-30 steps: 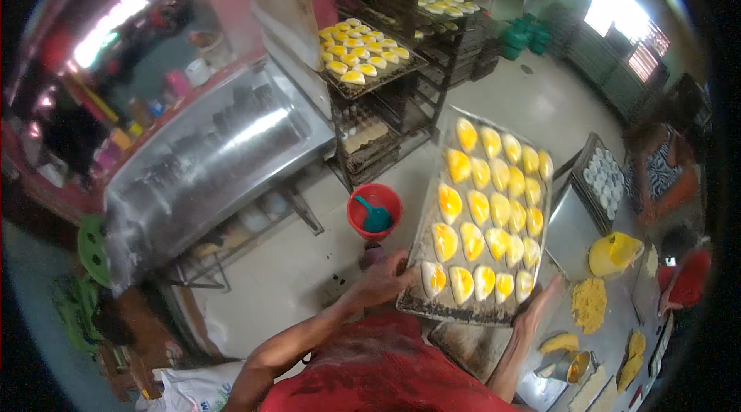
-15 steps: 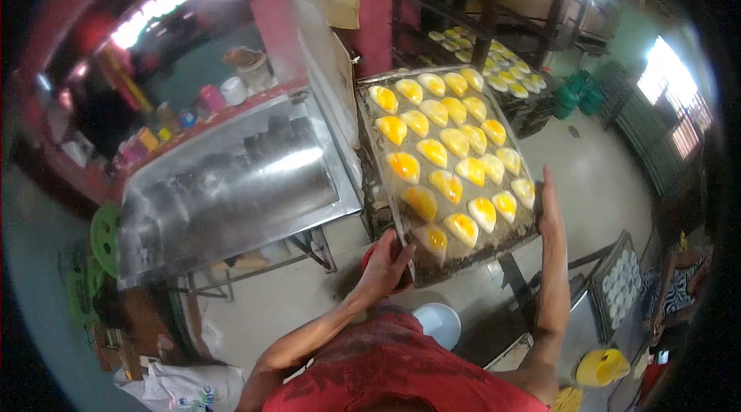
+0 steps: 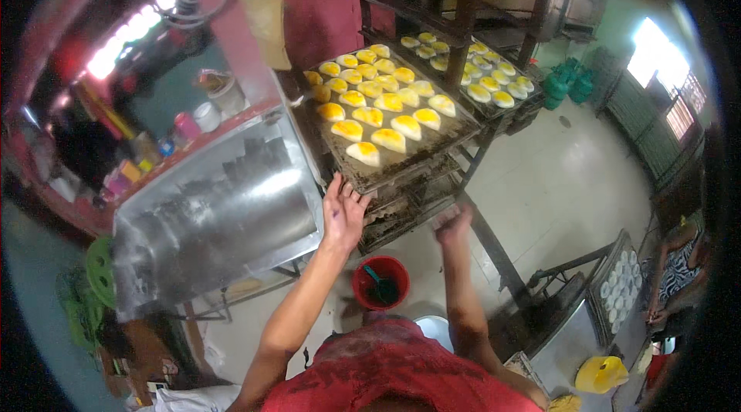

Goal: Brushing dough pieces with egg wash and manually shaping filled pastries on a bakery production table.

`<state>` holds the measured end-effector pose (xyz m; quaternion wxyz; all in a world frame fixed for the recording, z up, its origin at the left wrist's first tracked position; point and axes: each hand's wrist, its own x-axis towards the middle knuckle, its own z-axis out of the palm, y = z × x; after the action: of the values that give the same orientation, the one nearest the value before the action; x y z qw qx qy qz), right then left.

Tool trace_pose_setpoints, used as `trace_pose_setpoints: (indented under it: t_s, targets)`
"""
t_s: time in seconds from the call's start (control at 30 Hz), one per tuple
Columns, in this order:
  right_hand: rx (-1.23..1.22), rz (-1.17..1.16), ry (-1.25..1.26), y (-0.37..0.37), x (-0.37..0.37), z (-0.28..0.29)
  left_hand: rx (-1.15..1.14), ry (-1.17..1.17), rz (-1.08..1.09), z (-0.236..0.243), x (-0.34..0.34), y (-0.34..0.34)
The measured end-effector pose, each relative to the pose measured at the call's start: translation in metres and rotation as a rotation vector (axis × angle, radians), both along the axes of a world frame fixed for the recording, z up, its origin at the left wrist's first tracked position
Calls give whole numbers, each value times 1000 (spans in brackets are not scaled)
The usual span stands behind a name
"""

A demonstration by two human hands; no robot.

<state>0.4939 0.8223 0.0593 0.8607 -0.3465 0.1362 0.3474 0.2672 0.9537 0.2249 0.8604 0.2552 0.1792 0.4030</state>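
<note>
A dark baking tray (image 3: 444, 128) bears several rows of pale, wedge-shaped dough pieces (image 3: 388, 140) with glossy yellow tops. It rests on a dark metal rack (image 3: 417, 196) straight ahead. My left hand (image 3: 345, 215) is at the tray's near left corner, fingers stretched out against its underside or front edge, not wrapped round it. My right hand (image 3: 453, 224) is apart from the tray, below its near right side. Its fingers look curled in, slightly blurred, with nothing visible in them.
Another tray of yellow-topped dough pieces (image 3: 498, 84) stands behind on the right. A metal-topped table (image 3: 224, 211) flanks the left. On the floor are a red bucket (image 3: 380, 281) and a white basin (image 3: 434, 329). At right, a person (image 3: 675, 269) sits near a tray of pale rounds (image 3: 620, 288).
The tray, earlier held in both hands at its sides, has moved forward and left onto the rack. My right hand has let go and drawn inward; my left has shifted to the near edge.
</note>
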Motion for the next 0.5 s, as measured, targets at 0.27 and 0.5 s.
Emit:
trace_pose_setpoints:
  t_s: [0.27,0.5]
  targets:
    - [131,207,385,135,-50,71,-20,312,191,-116,-137,-53]
    - [364,73,371,211,-57,85,-149,481,501,-183,-287,-92]
